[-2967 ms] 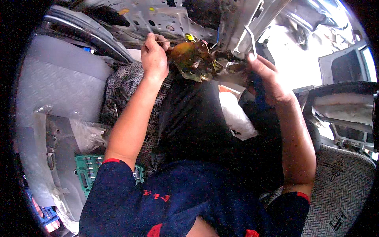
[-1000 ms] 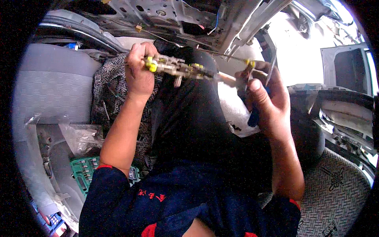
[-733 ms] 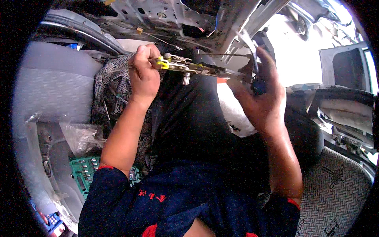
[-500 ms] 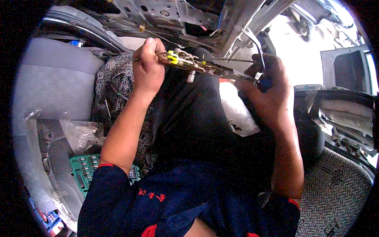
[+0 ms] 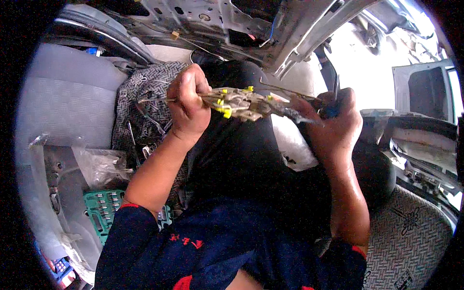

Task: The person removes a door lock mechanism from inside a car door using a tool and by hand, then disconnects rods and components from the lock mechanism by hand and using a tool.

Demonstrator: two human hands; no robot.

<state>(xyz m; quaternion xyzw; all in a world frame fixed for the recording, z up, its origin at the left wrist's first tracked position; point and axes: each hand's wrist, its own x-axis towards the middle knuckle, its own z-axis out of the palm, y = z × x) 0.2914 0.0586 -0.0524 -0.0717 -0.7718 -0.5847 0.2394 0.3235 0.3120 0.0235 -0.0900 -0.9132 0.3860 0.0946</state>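
Observation:
Above my lap I hold a metal door latch assembly [image 5: 246,104] with bright yellow plastic clips. My left hand [image 5: 189,106] is closed round its left end, and a thin rod sticks out beyond that fist. At the other end my right hand [image 5: 340,133] grips the assembly, its fingertips partly hidden and a little blurred. A thin bent metal rod [image 5: 282,90] runs along the far side toward the right fingers. Out of the right hand rises a long, narrow dark strip [image 5: 333,75]; I cannot make out what it is.
A bare metal door frame [image 5: 208,34] with holes spans the far side. To the left are a grey seat [image 5: 72,92], a patterned cloth [image 5: 137,87] with a screwdriver-like tool [image 5: 131,135], and a green socket set case [image 5: 99,212]. A patterned seat cushion [image 5: 411,237] lies at the lower right.
The latch assembly has turned in my hands, showing a different face with more yellow clips. My left hand moved slightly right and nearer; my right hand came a little nearer too.

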